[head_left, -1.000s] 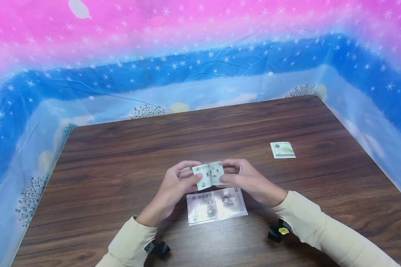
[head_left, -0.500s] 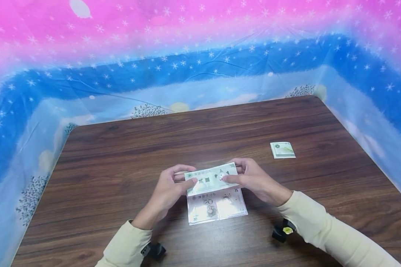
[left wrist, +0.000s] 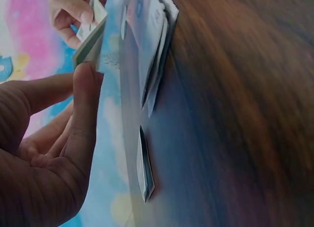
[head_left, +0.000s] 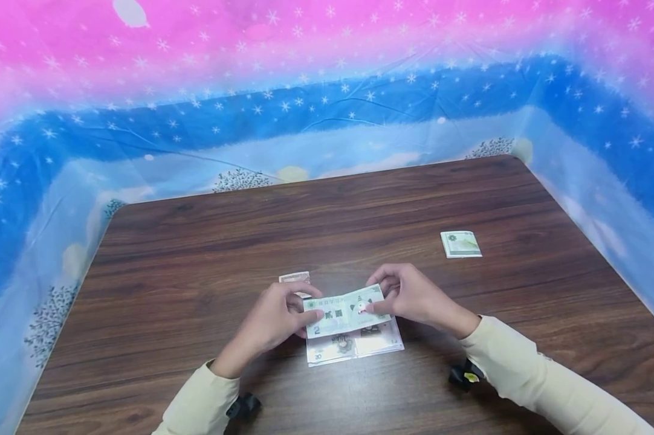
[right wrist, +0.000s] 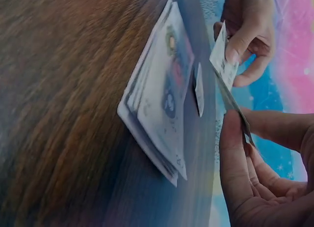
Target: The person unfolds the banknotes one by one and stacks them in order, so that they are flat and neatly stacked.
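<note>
A green banknote (head_left: 346, 311) with a 2 on it is stretched between both hands, slightly bent across its middle. My left hand (head_left: 275, 314) pinches its left end between thumb and fingers. The other end is pinched by my right hand (head_left: 414, 296), the thumb on the printed face. Below the note lies a stack of pale pinkish 20 banknotes (head_left: 354, 349), partly covered by it in the head view. Both wrist views show the green note held above the table, apart from the stack (right wrist: 162, 99), whose layers are loosely fanned at the edges.
A small folded pinkish banknote (head_left: 294, 277) lies just beyond the left hand, partly hidden by it. Farther right rests a folded green banknote (head_left: 461, 244). The brown wood-grain table (head_left: 223, 235) ends at a printed pink and blue cloth (head_left: 327, 90) behind.
The green banknote was creased short, then both hands drew apart and spread it. Since then it has come down and nearer, over the stack, uncovering the folded pinkish note beyond the left hand.
</note>
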`<state>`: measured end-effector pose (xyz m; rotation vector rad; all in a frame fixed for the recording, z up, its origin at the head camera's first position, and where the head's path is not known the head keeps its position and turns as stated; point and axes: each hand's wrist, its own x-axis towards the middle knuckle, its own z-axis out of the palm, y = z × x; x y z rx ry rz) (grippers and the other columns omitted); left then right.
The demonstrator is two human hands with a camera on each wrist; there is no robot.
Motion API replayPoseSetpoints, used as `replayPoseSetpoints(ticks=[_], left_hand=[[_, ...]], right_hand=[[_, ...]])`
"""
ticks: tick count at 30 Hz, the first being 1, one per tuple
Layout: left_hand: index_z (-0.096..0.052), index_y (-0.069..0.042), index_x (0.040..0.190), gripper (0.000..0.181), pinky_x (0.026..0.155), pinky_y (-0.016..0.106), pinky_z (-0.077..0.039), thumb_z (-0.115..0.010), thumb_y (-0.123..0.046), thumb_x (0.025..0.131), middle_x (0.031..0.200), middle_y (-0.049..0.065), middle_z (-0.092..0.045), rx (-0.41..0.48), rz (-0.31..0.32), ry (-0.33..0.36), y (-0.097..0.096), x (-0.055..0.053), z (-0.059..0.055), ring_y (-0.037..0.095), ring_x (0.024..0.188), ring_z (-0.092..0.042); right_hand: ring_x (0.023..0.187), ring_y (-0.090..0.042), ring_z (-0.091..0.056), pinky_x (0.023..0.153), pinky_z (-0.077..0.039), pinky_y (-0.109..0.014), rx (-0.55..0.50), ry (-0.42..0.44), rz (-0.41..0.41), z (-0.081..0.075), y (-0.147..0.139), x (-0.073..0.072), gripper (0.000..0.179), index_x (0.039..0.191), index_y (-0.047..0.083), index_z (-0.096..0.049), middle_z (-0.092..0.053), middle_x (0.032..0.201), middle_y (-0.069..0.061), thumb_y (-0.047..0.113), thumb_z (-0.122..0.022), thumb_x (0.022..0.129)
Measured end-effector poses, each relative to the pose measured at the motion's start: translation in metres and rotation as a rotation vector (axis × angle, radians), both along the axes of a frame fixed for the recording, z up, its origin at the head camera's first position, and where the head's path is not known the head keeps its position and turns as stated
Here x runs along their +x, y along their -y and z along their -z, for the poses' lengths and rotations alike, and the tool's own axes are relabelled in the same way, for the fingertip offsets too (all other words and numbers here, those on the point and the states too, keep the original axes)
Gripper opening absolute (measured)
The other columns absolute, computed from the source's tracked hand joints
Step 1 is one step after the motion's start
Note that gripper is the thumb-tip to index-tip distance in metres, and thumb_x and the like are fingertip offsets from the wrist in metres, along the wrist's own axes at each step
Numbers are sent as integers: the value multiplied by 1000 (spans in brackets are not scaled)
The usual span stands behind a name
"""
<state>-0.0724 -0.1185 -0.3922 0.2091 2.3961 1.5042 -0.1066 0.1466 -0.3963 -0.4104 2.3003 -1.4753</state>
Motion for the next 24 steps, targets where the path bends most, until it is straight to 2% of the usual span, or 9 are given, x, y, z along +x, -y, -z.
replayPoseSetpoints(ticks=[7, 13, 20, 24], left_hand=[[-71, -5, 110, 27, 49, 33, -56, -82, -8, 85, 63, 2, -64, -180, 103, -30, 1, 2, 3, 14, 50, -64], [-70, -8, 103, 25, 49, 27, -47, -84, -12, 83, 56, -4, -59, -310, 166, -108, -2, 4, 8, 9, 45, -59], [-68, -10, 96, 24, 51, 27, -43, -86, -18, 81, 60, -6, -56, -448, 174, -166, -7, 5, 12, 9, 51, -53], [-67, -9, 91, 28, 49, 26, -43, -89, -21, 78, 65, -4, -59, -491, 166, -226, -8, 6, 12, 10, 55, -52]], right_hand=[[60, -10, -55, 57, -46, -23, 170, -157, -100, 4, 1, 2, 34, 95, 4, -68, -58, 73, 1, 6, -90, 70], [61, -8, -52, 57, -46, -25, 300, -197, -135, 9, 3, 7, 34, 92, 8, -66, -57, 68, 5, 10, -92, 70], [60, -5, -51, 61, -46, -26, 417, -264, -146, 13, 6, 10, 36, 89, 10, -64, -56, 66, 8, 15, -94, 70], [59, -6, -49, 60, -44, -26, 460, -291, -138, 14, 4, 11, 39, 90, 11, -63, -54, 65, 8, 21, -95, 69]])
